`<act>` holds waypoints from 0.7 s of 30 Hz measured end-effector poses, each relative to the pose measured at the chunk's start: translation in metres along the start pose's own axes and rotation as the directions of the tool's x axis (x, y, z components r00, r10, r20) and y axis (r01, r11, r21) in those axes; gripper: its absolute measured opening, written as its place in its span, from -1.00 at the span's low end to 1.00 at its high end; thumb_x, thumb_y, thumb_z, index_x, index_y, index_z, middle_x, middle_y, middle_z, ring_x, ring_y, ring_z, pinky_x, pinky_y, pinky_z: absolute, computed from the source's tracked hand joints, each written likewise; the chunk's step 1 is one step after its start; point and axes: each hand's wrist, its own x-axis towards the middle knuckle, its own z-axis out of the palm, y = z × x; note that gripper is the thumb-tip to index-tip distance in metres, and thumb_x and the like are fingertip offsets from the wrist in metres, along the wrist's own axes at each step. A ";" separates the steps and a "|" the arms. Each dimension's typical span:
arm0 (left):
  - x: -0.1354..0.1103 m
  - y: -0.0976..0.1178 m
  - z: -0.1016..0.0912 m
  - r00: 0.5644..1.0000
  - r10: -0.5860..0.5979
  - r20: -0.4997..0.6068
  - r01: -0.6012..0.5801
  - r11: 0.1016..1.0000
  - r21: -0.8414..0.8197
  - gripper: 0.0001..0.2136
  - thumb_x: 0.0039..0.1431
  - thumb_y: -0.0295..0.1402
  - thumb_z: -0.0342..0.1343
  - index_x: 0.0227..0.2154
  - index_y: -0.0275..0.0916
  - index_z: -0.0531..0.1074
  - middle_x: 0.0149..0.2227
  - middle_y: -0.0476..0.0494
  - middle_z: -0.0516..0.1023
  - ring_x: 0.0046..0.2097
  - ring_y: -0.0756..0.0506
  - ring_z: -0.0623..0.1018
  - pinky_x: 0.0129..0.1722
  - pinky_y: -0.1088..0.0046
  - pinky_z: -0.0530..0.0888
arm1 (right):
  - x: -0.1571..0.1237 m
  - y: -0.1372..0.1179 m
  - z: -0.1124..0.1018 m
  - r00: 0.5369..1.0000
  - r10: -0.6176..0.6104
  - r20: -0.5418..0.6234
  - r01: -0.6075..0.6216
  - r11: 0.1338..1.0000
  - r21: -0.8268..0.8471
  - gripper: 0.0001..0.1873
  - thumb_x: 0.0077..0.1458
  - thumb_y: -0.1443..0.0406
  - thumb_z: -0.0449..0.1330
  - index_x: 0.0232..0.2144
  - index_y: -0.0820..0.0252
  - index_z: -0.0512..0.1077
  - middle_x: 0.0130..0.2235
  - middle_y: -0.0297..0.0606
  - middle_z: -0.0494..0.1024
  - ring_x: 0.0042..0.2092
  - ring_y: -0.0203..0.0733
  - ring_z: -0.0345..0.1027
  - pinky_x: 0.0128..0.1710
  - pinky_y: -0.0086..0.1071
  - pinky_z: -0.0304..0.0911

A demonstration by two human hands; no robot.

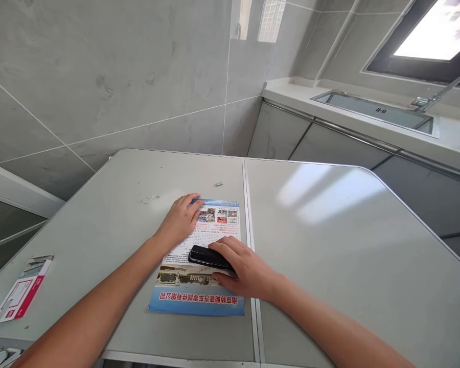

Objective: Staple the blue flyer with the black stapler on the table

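A printed leaflet [199, 305] with a blue band and small pictures lies on the folding table, turned upside down to me. My left hand [181, 217] rests on its upper left edge, fingers stretched out and lying flat. Over the middle of the sheet, my right hand [245, 263] is wrapped round a black stapler [205, 255], whose front end points left. The far end of the stapler is hidden under my palm. I cannot tell whether paper is between its jaws.
A short strip of staples [219, 184] lies beyond the leaflet, with several loose staples [153, 197] to the left. A red and white box [21, 294] sits at the table's left edge. A tiled wall [138, 76] and a counter with a sink [379, 112] stand behind.
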 end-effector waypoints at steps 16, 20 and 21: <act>0.004 0.005 0.008 0.999 -0.035 0.033 0.036 0.999 -0.026 -0.60 0.40 -0.47 -0.13 0.21 -0.20 0.40 0.12 -0.33 0.45 0.15 -0.29 0.46 0.27 0.02 0.38 | 0.002 0.003 -0.010 0.998 0.010 0.059 -0.016 0.995 0.099 -0.42 0.22 0.07 0.34 0.19 0.08 0.31 0.03 -0.07 0.49 0.02 0.06 0.35 0.03 -0.08 0.34; 0.005 0.003 0.009 0.995 -0.098 0.005 0.098 0.995 0.008 -0.67 0.41 -0.46 -0.12 0.12 -0.23 0.42 -0.03 -0.32 0.42 0.00 -0.28 0.45 0.04 0.10 0.47 | 0.000 0.004 -0.016 0.974 0.150 -0.169 -0.100 0.957 0.274 -0.56 0.38 -0.09 0.05 -0.09 0.12 0.43 -0.16 -0.15 0.51 -0.13 -0.04 0.36 -0.10 -0.17 0.33; 0.005 0.002 0.009 0.994 -0.108 0.000 0.108 0.994 0.024 -0.70 0.42 -0.46 -0.12 0.07 -0.22 0.43 -0.04 -0.31 0.42 -0.02 -0.28 0.45 0.01 0.11 0.46 | 0.000 0.004 -0.017 0.931 0.261 -0.256 -0.191 0.944 0.269 -0.59 0.43 -0.02 -0.02 -0.20 0.12 0.42 -0.23 -0.19 0.48 -0.20 -0.08 0.34 -0.16 -0.20 0.30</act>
